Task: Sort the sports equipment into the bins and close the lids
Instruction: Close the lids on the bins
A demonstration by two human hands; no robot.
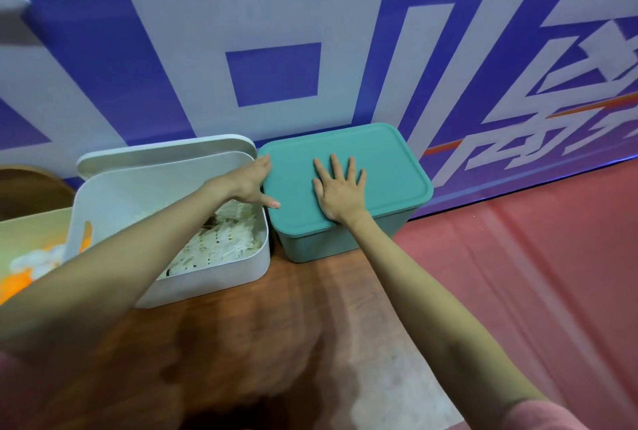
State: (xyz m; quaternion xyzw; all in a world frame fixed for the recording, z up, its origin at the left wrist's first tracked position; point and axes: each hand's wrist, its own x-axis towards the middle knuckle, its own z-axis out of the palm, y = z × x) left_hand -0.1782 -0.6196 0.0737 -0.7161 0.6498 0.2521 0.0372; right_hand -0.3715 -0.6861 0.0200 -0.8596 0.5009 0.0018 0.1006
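The right hand [340, 193] lay flat, fingers spread, on the teal lid [379, 167] of the teal bin [310, 246] (lid seated) — the left hand [253, 184] touched the lid's left edge, fingers straight, above the open white bin [214, 281] of shuttlecocks [221, 243].

Two plastic storage bins stand on the brown wooden tabletop [310, 308]: one teal rectangular bin [310, 246] with its one teal lid [379, 160] on top, and, just left of the teal bin, one white rectangular bin [214, 277]. One white lid [165, 153] stands behind the white bin, left of the teal one. Inside the white bin, a heap of white feather shuttlecocks [221, 243], too tangled to count. Two bare hands are in view: left hand [252, 184] at the teal lid's left edge, right hand [340, 189] flat on that lid.
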